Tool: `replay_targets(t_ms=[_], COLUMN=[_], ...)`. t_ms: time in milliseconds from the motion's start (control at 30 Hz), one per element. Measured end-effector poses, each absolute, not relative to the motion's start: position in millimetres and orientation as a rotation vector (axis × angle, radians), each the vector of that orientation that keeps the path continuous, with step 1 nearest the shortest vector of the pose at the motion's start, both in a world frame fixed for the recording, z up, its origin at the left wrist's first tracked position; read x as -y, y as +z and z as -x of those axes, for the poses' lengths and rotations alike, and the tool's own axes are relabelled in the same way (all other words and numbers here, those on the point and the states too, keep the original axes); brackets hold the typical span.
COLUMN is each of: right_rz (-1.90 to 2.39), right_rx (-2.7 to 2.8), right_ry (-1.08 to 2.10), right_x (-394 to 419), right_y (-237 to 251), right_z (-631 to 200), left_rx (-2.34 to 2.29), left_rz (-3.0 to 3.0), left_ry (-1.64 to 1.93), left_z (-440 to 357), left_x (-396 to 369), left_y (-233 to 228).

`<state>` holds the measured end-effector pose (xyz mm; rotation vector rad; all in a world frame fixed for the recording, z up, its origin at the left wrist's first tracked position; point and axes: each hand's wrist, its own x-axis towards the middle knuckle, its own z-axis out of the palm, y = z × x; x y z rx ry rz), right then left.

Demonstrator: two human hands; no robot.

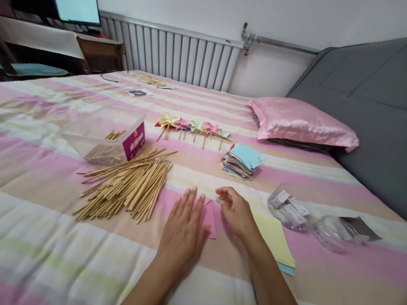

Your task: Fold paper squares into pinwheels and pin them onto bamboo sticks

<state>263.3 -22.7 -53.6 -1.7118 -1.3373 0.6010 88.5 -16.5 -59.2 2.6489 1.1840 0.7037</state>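
My left hand (184, 228) lies flat with its fingers stretched out, covering part of a folded piece of pink paper (209, 219) on the striped bedspread. Just right of that paper is my right hand (235, 211), its fingers loosely curved and apart, with nothing visible in them. Beside my right forearm lie sheets of yellow paper (271, 233) over a light blue one. A heap of thin wooden sticks (130, 183) spreads out to the left of my left hand. Beyond both hands sits a stack of coloured paper (241, 160) with light blue on top.
A clear plastic box (91, 135) holding more sticks stands behind the heap. Several paper pinwheels (192, 125) lie in a row farther back. Clear round containers (336, 232) are at the right, one with small labelled packets. A pink pillow (302, 122) rests near the grey headboard (374, 103).
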Motion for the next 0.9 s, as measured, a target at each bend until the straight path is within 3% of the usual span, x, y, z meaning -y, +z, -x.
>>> replay_targets(t_ms=[133, 467, 733, 900], right_rz=[1.742, 1.777, 1.971, 2.053], right_rx=[1.561, 2.105, 1.802, 1.364], right_ry=[0.513, 0.834, 0.664, 0.584], right_x=[23, 38, 34, 26], right_y=[-53, -60, -62, -58], right_z=[-249, -225, -226, -242], left_rx=[-1.205, -1.376, -1.582, -1.587], left_rz=[-2.693, -2.607, -2.339, -2.097], left_ry=[0.336, 0.244, 0.305, 0.667], left_z=[-91, -87, -83, -82], left_x=[22, 24, 18, 9], left_y=[-72, -69, -68, -68])
